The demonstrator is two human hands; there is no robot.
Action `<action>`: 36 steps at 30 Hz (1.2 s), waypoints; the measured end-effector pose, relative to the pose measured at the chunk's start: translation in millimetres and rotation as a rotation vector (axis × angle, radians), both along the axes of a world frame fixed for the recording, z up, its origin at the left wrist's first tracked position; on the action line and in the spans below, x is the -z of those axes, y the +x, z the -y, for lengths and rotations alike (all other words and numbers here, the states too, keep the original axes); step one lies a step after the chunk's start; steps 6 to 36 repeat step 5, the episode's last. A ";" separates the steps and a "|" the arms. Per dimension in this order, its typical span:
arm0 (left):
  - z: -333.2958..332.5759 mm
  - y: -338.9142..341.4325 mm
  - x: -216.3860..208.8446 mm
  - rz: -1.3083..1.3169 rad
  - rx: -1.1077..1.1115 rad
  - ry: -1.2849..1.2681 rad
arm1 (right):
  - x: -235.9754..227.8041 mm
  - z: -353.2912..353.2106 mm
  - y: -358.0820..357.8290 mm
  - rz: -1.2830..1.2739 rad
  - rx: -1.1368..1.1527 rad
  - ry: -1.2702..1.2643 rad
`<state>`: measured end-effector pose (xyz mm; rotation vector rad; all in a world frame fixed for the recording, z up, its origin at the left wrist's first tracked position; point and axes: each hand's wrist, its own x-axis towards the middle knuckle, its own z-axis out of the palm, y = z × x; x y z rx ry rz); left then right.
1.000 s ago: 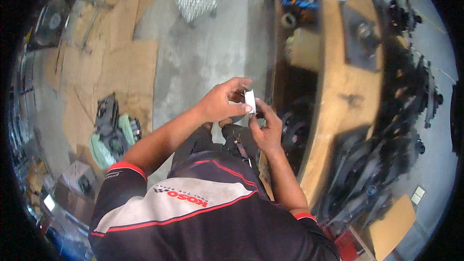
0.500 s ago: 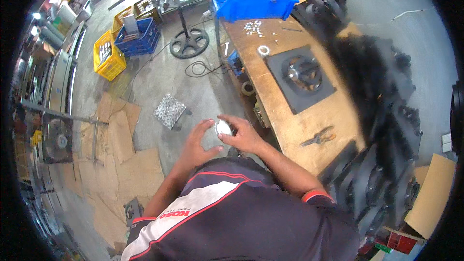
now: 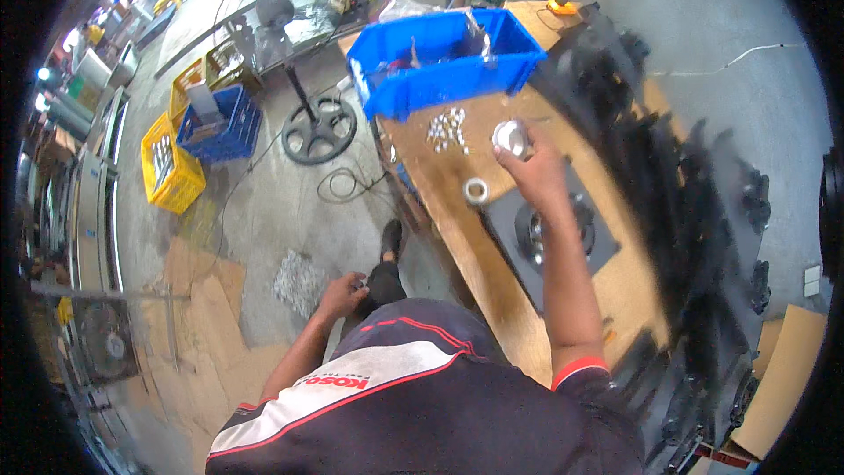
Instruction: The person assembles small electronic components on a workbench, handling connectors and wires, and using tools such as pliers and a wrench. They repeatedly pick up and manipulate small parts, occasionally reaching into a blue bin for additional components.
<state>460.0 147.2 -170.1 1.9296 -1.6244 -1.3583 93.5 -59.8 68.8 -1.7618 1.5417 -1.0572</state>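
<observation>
My right hand (image 3: 538,171) is stretched out over the workbench, its fingers closed around a round silver-white piece (image 3: 511,139). Just left of it, small white-and-metal parts (image 3: 448,129) lie scattered on the wood. Below the hand a white ring (image 3: 476,191) rests near the bench's left edge. A square black panel with a round fan-like centre (image 3: 587,227) lies partly hidden under my right forearm. Beside my leg, low and away from the bench, my left hand (image 3: 341,295) has its fingers loosely bent and apart, with nothing plainly in them.
A blue bin (image 3: 448,98) stands at the bench's (image 3: 635,321) far end. Dark, blurred parts (image 3: 694,211) are heaped along its right side. On the floor are a pedestal stand (image 3: 318,132), yellow (image 3: 169,178) and blue crates (image 3: 220,136), a patterned metal stool (image 3: 297,283) and flattened cardboard (image 3: 207,299).
Both hands were together at the round piece before my body. My right hand has carried it forward and right over the bench; my left hand has let go and dropped back leftward.
</observation>
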 end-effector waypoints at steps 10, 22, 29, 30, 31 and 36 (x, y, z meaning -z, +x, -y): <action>143.7 23.9 5.1 0.060 0.208 0.112 | -43.6 141.0 21.8 -0.253 0.101 -0.136; 143.7 23.9 5.1 0.060 0.208 0.112 | -43.6 141.0 21.8 -0.253 0.101 -0.136; 143.7 23.9 5.1 0.060 0.208 0.112 | -43.6 141.0 21.8 -0.253 0.101 -0.136; 143.7 23.9 5.1 0.060 0.208 0.112 | -43.6 141.0 21.8 -0.253 0.101 -0.136; 143.7 23.9 5.1 0.060 0.208 0.112 | -43.6 141.0 21.8 -0.253 0.101 -0.136; 143.7 23.9 5.1 0.060 0.208 0.112 | -43.6 141.0 21.8 -0.253 0.101 -0.136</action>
